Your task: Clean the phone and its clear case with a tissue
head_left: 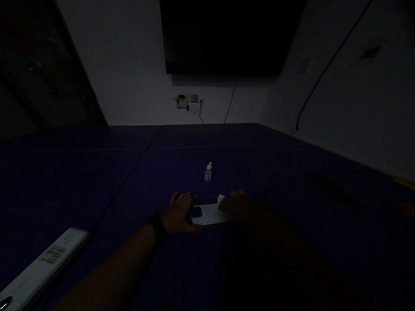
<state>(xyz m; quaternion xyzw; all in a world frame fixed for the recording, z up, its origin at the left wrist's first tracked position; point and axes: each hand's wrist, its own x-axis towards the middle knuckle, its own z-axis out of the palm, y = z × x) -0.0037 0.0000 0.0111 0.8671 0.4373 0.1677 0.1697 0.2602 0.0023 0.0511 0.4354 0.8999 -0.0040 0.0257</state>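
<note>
Nearest, lower left: white power strip [45, 261], dark cord [127, 177] leading off its far end across the desk [175, 168]. Watch [158, 226] on left wrist. Left hand [180, 214] grasps the left end of the case [209, 215], thumb along near edge, fingers at far edge. Case lies flat on the desk, back up, camera cutout toward left hand; can't tell if a phone is inside. Right hand [240, 204], in deep shadow, pinches a white wad [221, 199] against the case's upper surface, covering its right end.

Progress: looks partway. Case is held down, wad is already on it; how much of the surface is done or left, can't tell, too dark and the right end is hidden. Bottle [208, 174] stands upright beyond the case, white dropper top on, neither hand touching it.

Far: sockets [188, 98] with plugs and cords on the wall [129, 65], large black screen [227, 39] above. Orange item [403, 183] at right edge, unclear.
</note>
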